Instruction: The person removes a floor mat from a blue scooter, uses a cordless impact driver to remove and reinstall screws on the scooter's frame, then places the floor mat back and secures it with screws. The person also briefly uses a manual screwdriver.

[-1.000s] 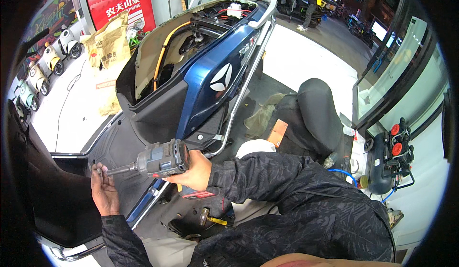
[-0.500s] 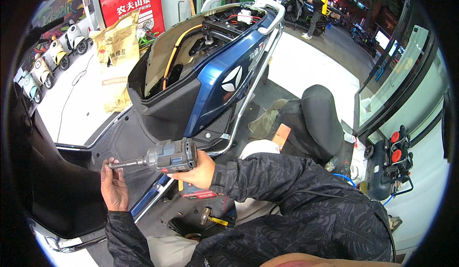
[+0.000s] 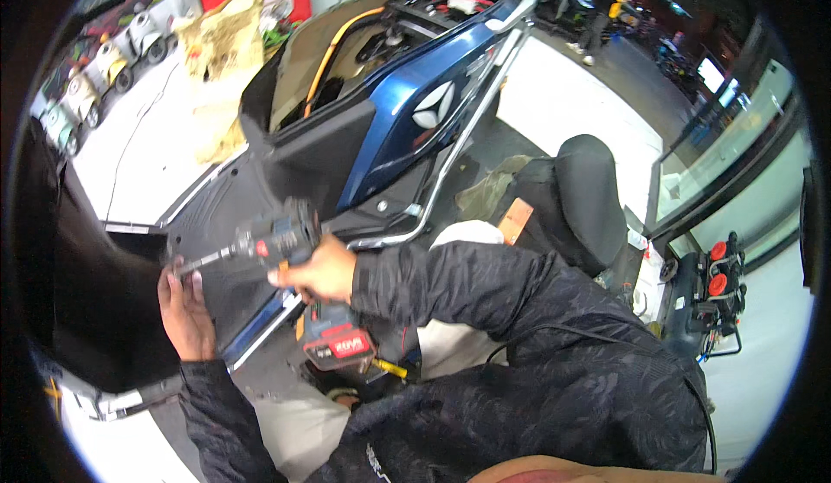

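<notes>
Cordless drill [image 3: 281,241] at near left of scene, held level, its long bit [image 3: 203,262] pointing left. Right hand [image 3: 318,268] wrapped tight round the drill's handle, grip closed on it; red and black battery pack [image 3: 338,344] below the hand. Left hand [image 3: 183,310] at the bit's tip, fingers pinched close around the tip where it meets the dark footboard [image 3: 242,223] of the scooter [image 3: 407,128]; whether a screw sits there cannot be made out. Scooter body blue, seat off: the open seat tub [image 3: 346,59] shows an orange cable, black wiring and a small white part at its far end. Black seat [image 3: 584,197] lies on the floor to the right. Red-capped compressor [image 3: 714,297] at far right. Small scooters [image 3: 82,85] parked far left.
</notes>
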The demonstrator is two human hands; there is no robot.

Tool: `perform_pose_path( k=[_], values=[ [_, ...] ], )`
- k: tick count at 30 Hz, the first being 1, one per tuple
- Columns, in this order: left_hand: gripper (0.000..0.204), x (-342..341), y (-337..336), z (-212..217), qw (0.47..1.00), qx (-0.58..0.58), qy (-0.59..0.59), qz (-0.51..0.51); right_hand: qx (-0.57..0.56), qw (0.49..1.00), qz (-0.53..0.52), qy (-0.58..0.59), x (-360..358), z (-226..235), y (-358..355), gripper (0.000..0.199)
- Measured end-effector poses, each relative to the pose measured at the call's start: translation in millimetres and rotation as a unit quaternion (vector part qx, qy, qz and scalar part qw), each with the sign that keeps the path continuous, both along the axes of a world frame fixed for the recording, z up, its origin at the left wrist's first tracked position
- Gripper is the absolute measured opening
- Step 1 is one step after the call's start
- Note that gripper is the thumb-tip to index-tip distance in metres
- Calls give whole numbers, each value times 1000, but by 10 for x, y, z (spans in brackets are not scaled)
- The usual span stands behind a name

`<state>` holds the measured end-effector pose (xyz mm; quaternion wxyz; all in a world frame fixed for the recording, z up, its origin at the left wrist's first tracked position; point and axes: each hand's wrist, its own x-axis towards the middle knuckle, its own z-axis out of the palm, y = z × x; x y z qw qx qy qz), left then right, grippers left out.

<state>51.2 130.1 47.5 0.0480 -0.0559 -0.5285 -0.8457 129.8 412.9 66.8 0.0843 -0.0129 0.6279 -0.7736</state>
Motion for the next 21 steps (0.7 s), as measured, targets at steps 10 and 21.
perform_pose_path(
  k=[10, 21],
  values=[
    [39, 141, -713, -247, 982, -168, -57, 67, 247, 955, 111, 119, -757, 335, -352, 28],
    [66, 203, -928, -693, 925, -158, -345, 34, 452, 861, 150, 178, -1000, -135, -843, 44]
  ],
)
